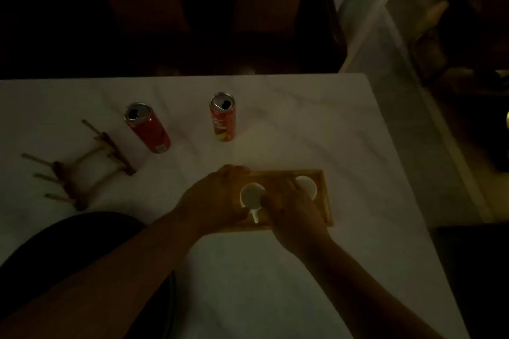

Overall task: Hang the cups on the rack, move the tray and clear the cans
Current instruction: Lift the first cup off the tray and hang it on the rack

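While the wooden peg rack stands empty at far left, ready for hanging, two opened red cans stand behind on the pale marble table. Left hand rests curled over the wooden tray end, probably steadying it. Right hand reaches between two white cups; its grip cannot be told.

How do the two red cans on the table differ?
The left can stands close to the rack; the right can stands farther from it, beyond the tray. The left can looks plain red with a small pale label near its base; the right can shows yellow print low on its side. Both are upright, opened and untouched by either hand.
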The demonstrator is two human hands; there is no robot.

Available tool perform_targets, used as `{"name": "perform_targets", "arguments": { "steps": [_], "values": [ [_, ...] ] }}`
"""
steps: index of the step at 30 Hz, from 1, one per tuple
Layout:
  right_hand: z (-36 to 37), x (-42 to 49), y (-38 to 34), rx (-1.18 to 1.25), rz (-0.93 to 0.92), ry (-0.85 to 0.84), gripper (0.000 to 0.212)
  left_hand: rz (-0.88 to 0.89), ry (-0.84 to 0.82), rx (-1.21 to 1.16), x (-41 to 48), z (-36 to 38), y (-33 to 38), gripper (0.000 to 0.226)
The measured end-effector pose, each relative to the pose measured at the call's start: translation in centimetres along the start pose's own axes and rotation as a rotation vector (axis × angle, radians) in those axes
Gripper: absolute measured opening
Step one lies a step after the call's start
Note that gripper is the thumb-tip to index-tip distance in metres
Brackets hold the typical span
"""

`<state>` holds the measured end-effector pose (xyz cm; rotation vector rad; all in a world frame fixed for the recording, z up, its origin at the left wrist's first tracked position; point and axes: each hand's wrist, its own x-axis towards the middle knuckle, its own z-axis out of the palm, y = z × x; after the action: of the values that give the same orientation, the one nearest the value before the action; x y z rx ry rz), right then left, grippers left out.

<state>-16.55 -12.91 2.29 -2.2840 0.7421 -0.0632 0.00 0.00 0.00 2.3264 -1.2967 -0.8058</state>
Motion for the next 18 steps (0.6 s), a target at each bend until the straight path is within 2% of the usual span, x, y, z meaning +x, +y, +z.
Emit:
{"name": "perform_targets", "arguments": {
  "steps": [4,7,10,14,17,18],
  "values": [
    [1.8,-0.5,0.8,0.181,0.096,0.044,0.009,0.024,-0.037,0.025,0.6,1.8,-0.5,0.097],
    [2.9,-0.3,1.2,0.372,0.193,0.055,0.022,0.059,-0.023,0.050,1.0,3.2,-1.0,0.093],
    [3.6,0.1,1.5,0.453,0.243,0.054,0.027,0.107,-0.036,0.099,1.5,3.8,-1.0,0.081],
    [4.2,0.6,1.2,0.650,0.422,0.065,0.032,0.121,0.030,0.097,1.8,4.2,-0.9,0.060],
    [4.1,1.1,0.3,0.787,0.556,0.008,0.019,0.036,0.135,-0.138,0.6,3.2,-0.7,0.062],
    [4.2,1.2,0.0,0.844,0.604,-0.013,0.021,-0.006,0.155,-0.230,0.1,2.7,-0.6,0.065]
  ]
}}
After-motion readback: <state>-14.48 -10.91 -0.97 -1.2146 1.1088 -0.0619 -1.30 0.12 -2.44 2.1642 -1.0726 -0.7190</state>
